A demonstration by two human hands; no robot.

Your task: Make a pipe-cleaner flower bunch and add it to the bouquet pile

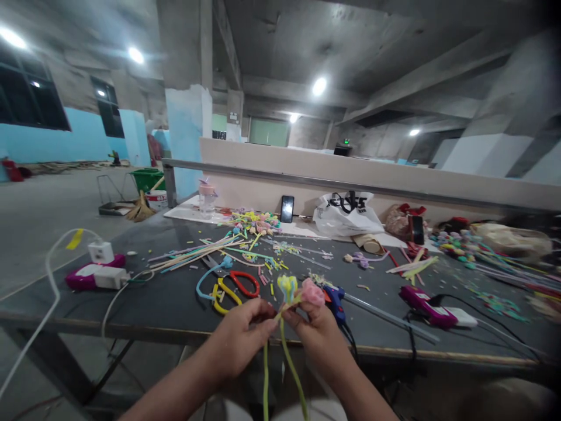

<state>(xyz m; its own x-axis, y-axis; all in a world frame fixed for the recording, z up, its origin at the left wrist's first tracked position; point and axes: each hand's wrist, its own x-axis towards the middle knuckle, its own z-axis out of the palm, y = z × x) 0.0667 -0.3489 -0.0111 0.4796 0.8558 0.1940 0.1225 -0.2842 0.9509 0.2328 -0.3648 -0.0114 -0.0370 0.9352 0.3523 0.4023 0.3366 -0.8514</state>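
Near the front edge of the table, my left hand [243, 333] pinches a yellow-green pipe cleaner stem [291, 365] between thumb and fingers. My right hand [322, 333] is closed on the stem just beside it, under a fuzzy pink pipe cleaner flower [312, 291]. Between the hands stands a yellow and light-blue pipe cleaner flower [287, 287]. Two green stem ends hang down below the fingers. Beyond my left hand lie scissors [245, 284] with red and yellow handles, next to a blue pipe cleaner flower [227, 261]. A blue glue gun [335, 304] rests just past my right hand.
Loose pipe cleaners [201, 251] and clippings cover the middle of the table. A clear glue stick [390, 316] extends rightward from the gun. Purple power strips [83, 276] with cords lie at both sides. A phone [287, 209], bottle [207, 199] and white bag [346, 216] stand at the back.
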